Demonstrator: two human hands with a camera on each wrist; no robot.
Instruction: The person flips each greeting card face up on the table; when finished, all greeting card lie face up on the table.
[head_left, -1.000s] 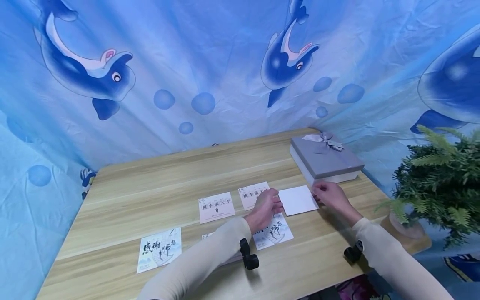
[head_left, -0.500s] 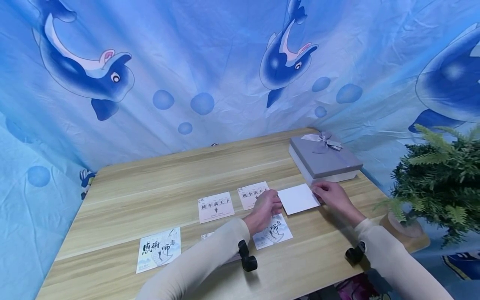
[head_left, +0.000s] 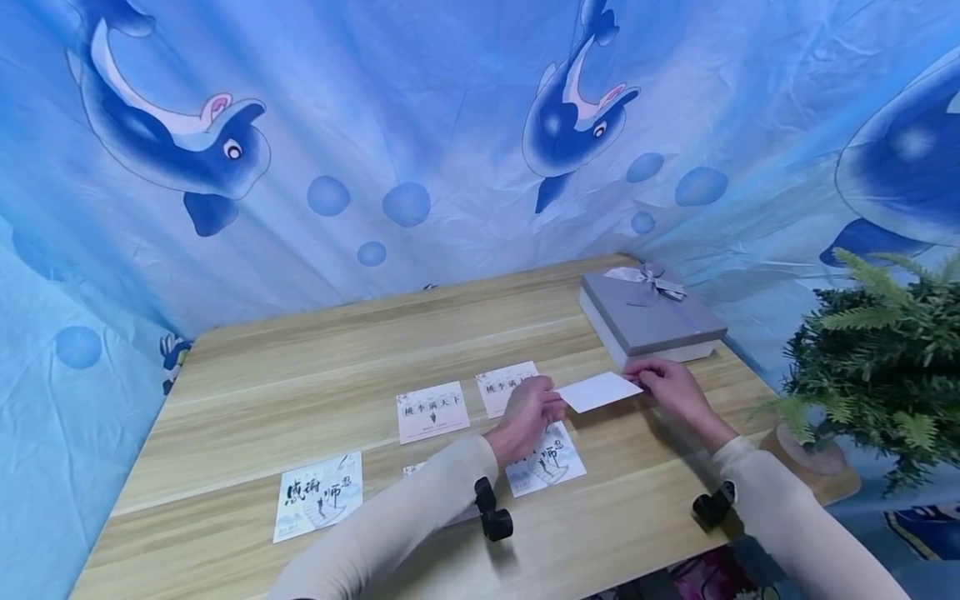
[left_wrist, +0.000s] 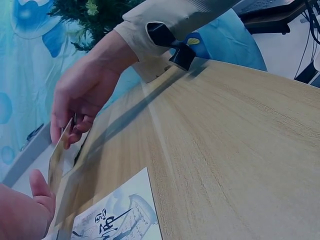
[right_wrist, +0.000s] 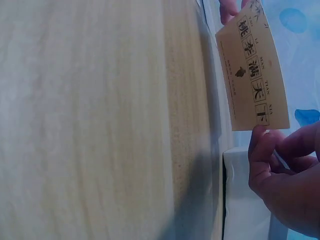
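A greeting card (head_left: 600,392) is held above the table between both hands, its blank white face up in the head view. Its printed underside, with a row of boxed Chinese characters, shows in the right wrist view (right_wrist: 252,70). My left hand (head_left: 528,417) pinches the card's left edge. At the opposite edge my right hand (head_left: 675,396) grips it between thumb and curled fingers. Below the left hand lies a card with brush lettering (head_left: 546,467), partly covered by that hand. Just behind the left hand is a pinkish card (head_left: 501,390).
Another pinkish card (head_left: 432,414) and a brush-lettered card (head_left: 318,496) lie further left on the wooden table (head_left: 300,375). My left forearm mostly hides one more card. A grey gift box (head_left: 652,312) with a ribbon bow stands back right. A potted green plant (head_left: 885,358) is at the right edge.
The blank-faced card has tilted, so its white face now looks narrower, and its near edge has risen from the table. Both hands stay at its edges, with little shift.
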